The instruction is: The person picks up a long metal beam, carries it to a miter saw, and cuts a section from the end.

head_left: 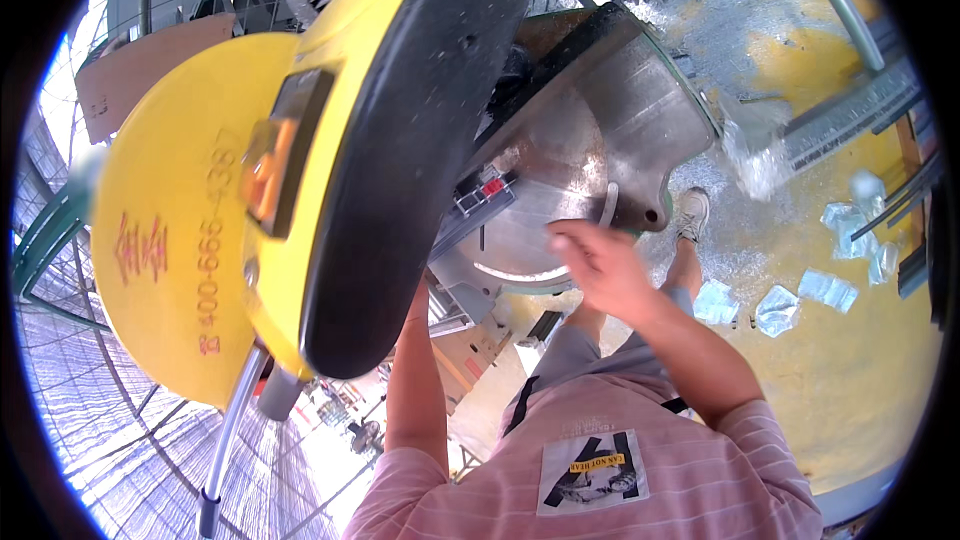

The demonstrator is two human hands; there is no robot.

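Note:
A large cutting saw with a yellow motor housing point(165, 225) and a long black guard point(415, 140) fills the left and middle of the view. Its round metal table point(560, 150) lies beyond the guard. Dark grey metal profile pieces point(485, 202) with a small red part point(492, 186) sit on the table, partly hidden by the guard. My right hand point(605, 265) is over the near right edge of the table, smeared by motion; I see nothing held in it. My left forearm point(415, 390) reaches up behind the guard, which hides the left hand.
Crumpled pale plastic pieces point(778, 310) lie on the yellow floor point(850, 370) at the right. A metal beam point(850, 120) runs toward the table's right side. Metal shavings cover the floor beyond. A brown board point(150, 70) stands at the upper left.

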